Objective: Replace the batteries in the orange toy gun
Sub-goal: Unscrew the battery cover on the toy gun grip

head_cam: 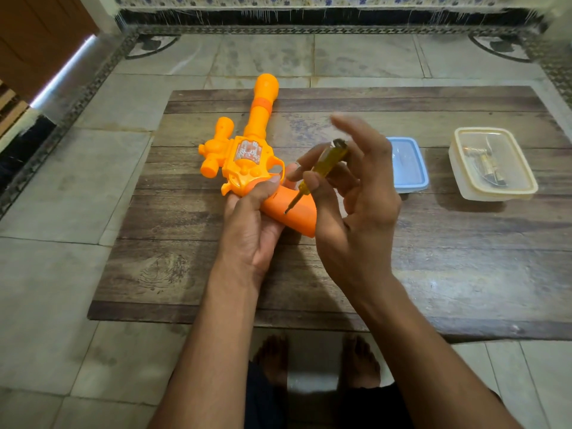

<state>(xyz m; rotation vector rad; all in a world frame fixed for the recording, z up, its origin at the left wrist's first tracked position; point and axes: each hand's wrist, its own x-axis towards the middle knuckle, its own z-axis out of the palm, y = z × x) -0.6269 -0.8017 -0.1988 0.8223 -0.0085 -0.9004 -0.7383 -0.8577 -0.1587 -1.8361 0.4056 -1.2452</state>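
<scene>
Two hands are seen at work over a low wooden tabletop (pixel 433 274) set on a tiled floor (pixel 46 274). The orange toy gun (pixel 247 156) is held just above the left half of the tabletop, its long barrel pointed away from the person and its grip turned toward them. The left hand (pixel 250 224) is wrapped around the gun from below at the junction of body and grip, with the thumb laid across the top near the trigger guard. A screwdriver (pixel 318 168) with a translucent yellow handle is pinched by the right hand (pixel 349 205) between thumb and forefinger, while the remaining fingers are spread loosely and appear blurred. The metal tip of the screwdriver is set against the side of the orange grip, at a small dark spot; whether a screw sits there cannot be told. To the right, a blue-lidded container (pixel 408 165) is placed on the tabletop, partly hidden behind the right hand. Farther right, well apart from the gun, a clear container (pixel 492 165) with a cream rim is placed, and small metallic items, possibly batteries, are seen inside it. Bare feet (pixel 272 360) are visible on the floor below the tabletop's near edge.
</scene>
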